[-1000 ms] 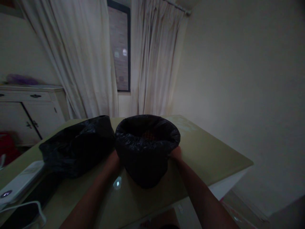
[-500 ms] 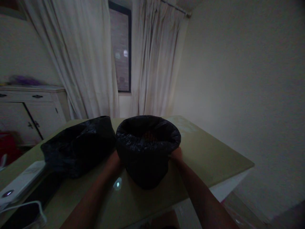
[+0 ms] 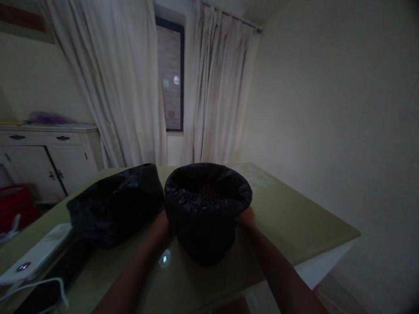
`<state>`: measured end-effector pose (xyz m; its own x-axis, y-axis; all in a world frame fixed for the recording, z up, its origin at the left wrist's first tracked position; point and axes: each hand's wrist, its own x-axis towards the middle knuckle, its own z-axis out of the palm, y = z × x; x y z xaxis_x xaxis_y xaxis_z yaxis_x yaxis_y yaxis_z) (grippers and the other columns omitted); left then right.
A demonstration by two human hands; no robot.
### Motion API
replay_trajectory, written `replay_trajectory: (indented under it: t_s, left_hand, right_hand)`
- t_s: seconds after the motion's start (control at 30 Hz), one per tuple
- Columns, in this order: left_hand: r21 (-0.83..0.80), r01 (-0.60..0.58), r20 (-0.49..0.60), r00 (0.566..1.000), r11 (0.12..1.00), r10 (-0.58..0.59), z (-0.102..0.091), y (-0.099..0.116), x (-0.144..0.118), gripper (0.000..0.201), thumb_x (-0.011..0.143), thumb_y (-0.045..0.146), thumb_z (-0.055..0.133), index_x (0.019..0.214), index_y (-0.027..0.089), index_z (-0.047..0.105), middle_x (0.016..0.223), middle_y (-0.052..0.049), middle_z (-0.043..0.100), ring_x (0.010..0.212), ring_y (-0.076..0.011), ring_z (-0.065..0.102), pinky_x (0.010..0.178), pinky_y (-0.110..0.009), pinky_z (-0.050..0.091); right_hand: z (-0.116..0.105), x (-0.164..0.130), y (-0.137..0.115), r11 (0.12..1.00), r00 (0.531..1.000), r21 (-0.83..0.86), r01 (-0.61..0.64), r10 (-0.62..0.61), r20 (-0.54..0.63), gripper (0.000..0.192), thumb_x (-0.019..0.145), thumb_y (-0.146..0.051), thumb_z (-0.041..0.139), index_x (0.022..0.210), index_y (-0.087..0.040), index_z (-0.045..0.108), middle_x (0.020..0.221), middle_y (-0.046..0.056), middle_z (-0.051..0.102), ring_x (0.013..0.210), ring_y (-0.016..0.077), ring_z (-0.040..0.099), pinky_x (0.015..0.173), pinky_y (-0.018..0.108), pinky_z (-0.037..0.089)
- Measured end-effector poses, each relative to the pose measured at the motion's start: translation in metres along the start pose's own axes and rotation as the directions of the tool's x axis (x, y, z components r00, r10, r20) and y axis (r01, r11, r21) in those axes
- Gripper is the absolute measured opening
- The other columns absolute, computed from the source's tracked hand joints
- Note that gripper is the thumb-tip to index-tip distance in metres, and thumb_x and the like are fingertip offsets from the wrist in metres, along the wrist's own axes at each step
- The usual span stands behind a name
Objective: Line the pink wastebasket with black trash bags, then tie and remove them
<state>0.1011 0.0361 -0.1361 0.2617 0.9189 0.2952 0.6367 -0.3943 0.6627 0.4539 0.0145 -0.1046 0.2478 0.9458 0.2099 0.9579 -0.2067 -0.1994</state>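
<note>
Just beside your left hand, a crumpled black plastic bag (image 3: 114,205) lies on the olive-green table (image 3: 294,218). Further out to your left, at the table's near edge, you have a flat white device (image 3: 36,255) with a small lit dot, and a white cable (image 3: 39,288) looping over a dark patch in front of it. Beyond your left side stands a white cabinet (image 3: 39,161) with dark handles, something purple (image 3: 44,117) resting on top and something red (image 3: 15,207) low beside it. Straight ahead of you, pale curtains (image 3: 114,83) hang on both sides of a dark-framed window (image 3: 170,78). To your right there is a plain wall (image 3: 327,109).
</note>
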Motion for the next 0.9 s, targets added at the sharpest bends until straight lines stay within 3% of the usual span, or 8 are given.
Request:
replay_trajectory:
  t_s: [0.2,0.4,0.57,0.73,0.9]
  left_hand:
    - [0.000,0.011,0.020,1.000,1.000,-0.011,-0.0007,-0.0026,-0.0004,0.044,0.098,0.036,0.052,0.129,0.016,0.076,0.146,-0.018,0.072,0.135,-0.0380,0.067,0.111,-0.044,0.055]
    - [-0.008,-0.020,0.006,1.000,1.000,0.020,-0.0019,-0.0014,0.0000,0.044,0.095,0.038,0.057,0.128,0.017,0.076,0.143,-0.017,0.073,0.136,-0.0393,0.066,0.113,-0.044,0.054]
    - [-0.010,-0.053,-0.003,0.999,0.999,0.053,-0.0016,-0.0009,-0.0001,0.044,0.093,0.037,0.058,0.129,0.018,0.076,0.143,-0.016,0.074,0.139,-0.0384,0.064,0.119,-0.045,0.050]
    - [0.009,-0.028,-0.015,0.999,1.000,0.028,0.0015,-0.0059,0.0012,0.043,0.092,0.035,0.056,0.124,0.018,0.079,0.147,-0.016,0.072,0.136,-0.0382,0.067,0.116,-0.043,0.052]
    - [0.020,-0.035,0.000,0.999,0.999,0.035,0.0001,-0.0014,0.0013,0.041,0.092,0.036,0.056,0.121,0.020,0.080,0.142,-0.014,0.075,0.130,-0.0361,0.071,0.112,-0.042,0.055]
  right_hand:
    - [-0.0007,-0.0005,0.0012,1.000,1.000,0.000,0.016,-0.016,-0.007,0.041,0.103,-0.027,0.053,0.138,-0.021,0.074,0.131,0.019,0.076,0.123,0.0319,0.072,0.101,0.034,0.052]
    - [-0.0025,-0.0020,-0.0003,1.000,1.000,-0.010,0.017,-0.017,0.005,0.038,0.104,-0.027,0.055,0.136,-0.018,0.073,0.136,0.019,0.075,0.132,0.0325,0.068,0.111,0.037,0.049]
    - [-0.0014,-0.0020,-0.0008,1.000,1.000,-0.003,-0.004,0.004,-0.010,0.042,0.105,-0.028,0.052,0.140,-0.016,0.072,0.133,0.022,0.075,0.126,0.0333,0.071,0.106,0.036,0.052]
    - [0.0012,-0.0001,0.0016,1.000,1.000,-0.007,0.022,-0.023,-0.015,0.041,0.101,-0.025,0.056,0.138,-0.022,0.073,0.135,0.018,0.076,0.128,0.0323,0.071,0.108,0.035,0.051]
    - [0.0024,0.0007,0.0031,0.999,0.999,-0.017,0.034,-0.034,-0.010,0.042,0.102,-0.023,0.051,0.136,-0.019,0.075,0.132,0.020,0.076,0.127,0.0328,0.072,0.108,0.037,0.052]
